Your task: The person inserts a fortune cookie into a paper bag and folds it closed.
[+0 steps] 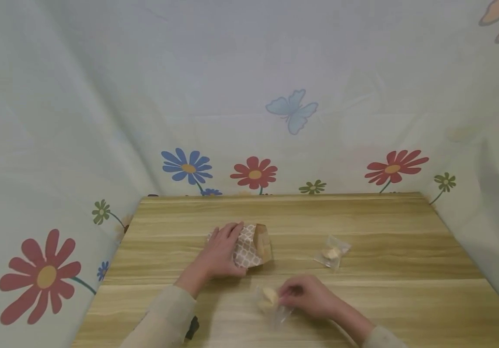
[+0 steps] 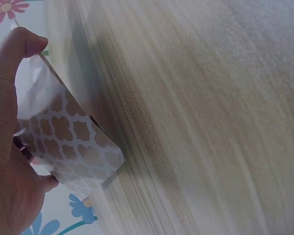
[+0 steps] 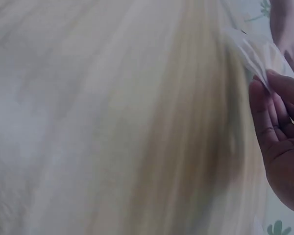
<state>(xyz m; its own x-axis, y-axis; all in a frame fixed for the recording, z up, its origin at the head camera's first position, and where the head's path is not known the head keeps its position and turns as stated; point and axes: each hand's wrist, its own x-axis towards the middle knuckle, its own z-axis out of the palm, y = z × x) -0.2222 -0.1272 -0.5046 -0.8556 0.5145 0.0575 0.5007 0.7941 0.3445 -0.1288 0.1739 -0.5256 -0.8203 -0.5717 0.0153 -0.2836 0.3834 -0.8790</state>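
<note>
My left hand (image 1: 222, 252) grips a patterned paper bag (image 1: 246, 247), brown with a white lattice print, lying on its side with its open mouth facing right. In the left wrist view the thumb and fingers curl round the bag (image 2: 71, 134). Nearer the front, my right hand (image 1: 307, 296) pinches a small clear plastic packet (image 1: 267, 299) with a pale yellow piece inside, blurred in the head view. The right wrist view shows thumb and fingertips closing on the packet's (image 3: 257, 51) edge. A second clear packet (image 1: 332, 252) with a similar piece lies to the right on the table.
The wood-grain table (image 1: 384, 227) ends at a white cloth backdrop (image 1: 214, 96) printed with flowers and butterflies, which also hangs along both sides. A small dark object (image 1: 192, 327) shows beside the left sleeve (image 1: 162, 316) near the front.
</note>
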